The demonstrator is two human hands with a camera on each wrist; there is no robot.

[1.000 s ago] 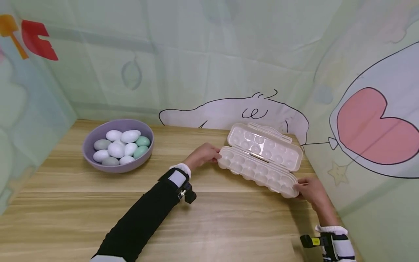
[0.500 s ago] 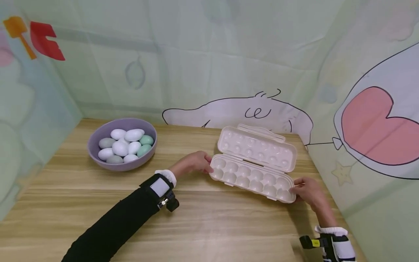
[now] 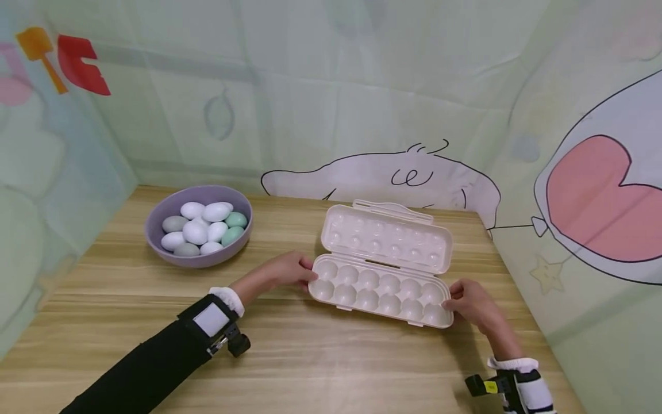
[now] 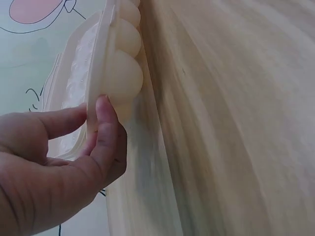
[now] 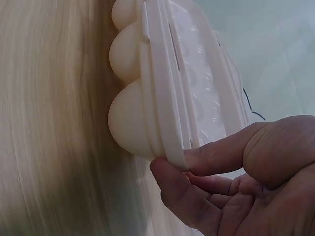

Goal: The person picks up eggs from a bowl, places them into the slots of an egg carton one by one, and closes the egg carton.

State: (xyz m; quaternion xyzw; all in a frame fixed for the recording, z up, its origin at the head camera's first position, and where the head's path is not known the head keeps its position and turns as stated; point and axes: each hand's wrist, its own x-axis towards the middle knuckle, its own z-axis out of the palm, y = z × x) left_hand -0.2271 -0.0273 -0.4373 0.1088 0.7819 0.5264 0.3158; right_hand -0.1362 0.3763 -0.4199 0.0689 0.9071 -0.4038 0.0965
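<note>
A pale plastic egg carton lies unfolded at the right of the centre in the head view, its lid tipped back toward the wall. Its two rows of round cups hold no eggs. My left hand pinches the carton's left end by the rim, thumb on top and fingers beneath, as the left wrist view shows up close. At the opposite end my right hand pinches the rim the same way. In the right wrist view, the thumb presses the rim's corner, with the rounded cup bottoms beside it.
A purple bowl of white, grey and green eggs stands at the back left of the wooden table. Printed cloth walls close off the back and both sides.
Both hands have brought the carton leftward and a little nearer, turning it more square to the back wall. The bowl sits slightly further right in view as the camera shifts.
</note>
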